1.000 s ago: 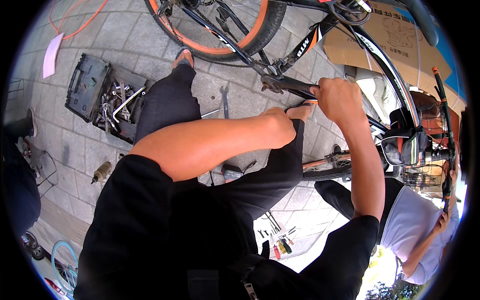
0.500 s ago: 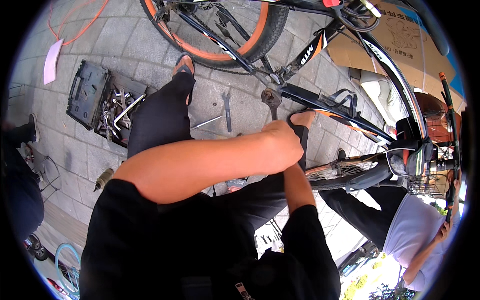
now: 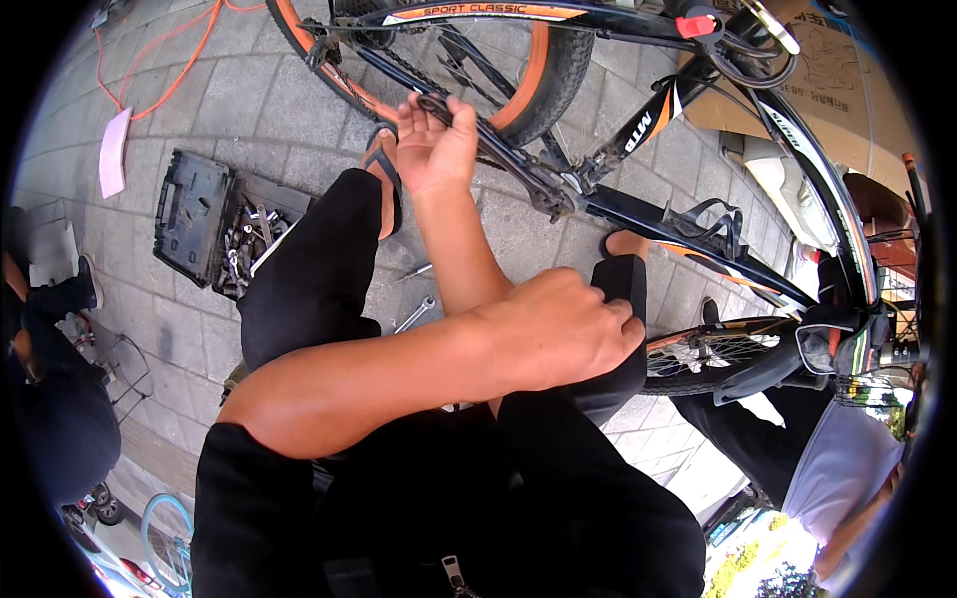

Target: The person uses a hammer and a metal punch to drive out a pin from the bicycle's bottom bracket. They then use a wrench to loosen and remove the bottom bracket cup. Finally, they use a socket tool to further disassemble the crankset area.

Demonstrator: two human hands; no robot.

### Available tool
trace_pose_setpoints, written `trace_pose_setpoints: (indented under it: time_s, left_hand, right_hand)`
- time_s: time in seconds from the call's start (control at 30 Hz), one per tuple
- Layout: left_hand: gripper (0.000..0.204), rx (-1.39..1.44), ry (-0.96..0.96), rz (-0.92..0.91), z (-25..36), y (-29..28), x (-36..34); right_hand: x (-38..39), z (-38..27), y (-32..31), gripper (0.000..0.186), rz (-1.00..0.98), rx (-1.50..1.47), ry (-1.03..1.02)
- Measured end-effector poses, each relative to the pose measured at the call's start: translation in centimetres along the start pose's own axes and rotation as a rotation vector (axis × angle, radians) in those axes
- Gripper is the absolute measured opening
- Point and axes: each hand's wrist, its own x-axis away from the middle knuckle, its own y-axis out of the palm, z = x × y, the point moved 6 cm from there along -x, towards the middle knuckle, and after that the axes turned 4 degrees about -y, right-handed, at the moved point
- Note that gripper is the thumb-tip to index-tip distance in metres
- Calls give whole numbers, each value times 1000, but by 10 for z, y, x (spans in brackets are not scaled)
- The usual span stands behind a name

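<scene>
My right arm (image 3: 464, 249) passes under my left forearm and reaches up to the left. My right hand (image 3: 434, 149), palm up with fingers curled, grips the end of a dark wrench (image 3: 498, 149). The wrench's head sits at the crank area (image 3: 551, 197) of a black and orange bicycle (image 3: 638, 130). My left hand (image 3: 568, 329) is closed beside my right knee; anything inside its fingers is hidden. A silver wrench (image 3: 414, 314) lies on the paving under my crossed arms.
An opened black toolbox (image 3: 194, 224) full of metal tools stands left of my leg. Near the far left lie an orange cord (image 3: 184, 75) and a pink card (image 3: 113, 151). A cardboard box (image 3: 827, 110) stands behind the bicycle. People (image 3: 837, 468) are close on both sides.
The wrench handle has swung from pointing toward me to pointing up-left, with my right hand at its end. My left hand has shifted slightly nearer me. The view has shifted a little.
</scene>
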Motion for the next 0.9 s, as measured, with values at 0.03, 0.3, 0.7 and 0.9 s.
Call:
trace_pose_setpoints:
  time_s: [0.03, 0.3, 0.7, 0.9]
  left_hand:
    - [21, 26, 31, 73, 4, -5, 0]
    - [21, 141, 278, 278, 27, -16, -5]
    - [22, 541, -209, 978, -73, -129, 7]
    - [22, 576, -161, 957, -77, -109, -10]
  right_hand:
    - [30, -15, 27, 20, -27, -54, -13]
    - [124, -130, 64, 18, -104, -243, 121]
    - [256, -180, 5, 30, -115, -5, 235]
    - [245, -189, 31, 27, -153, -305, 200]
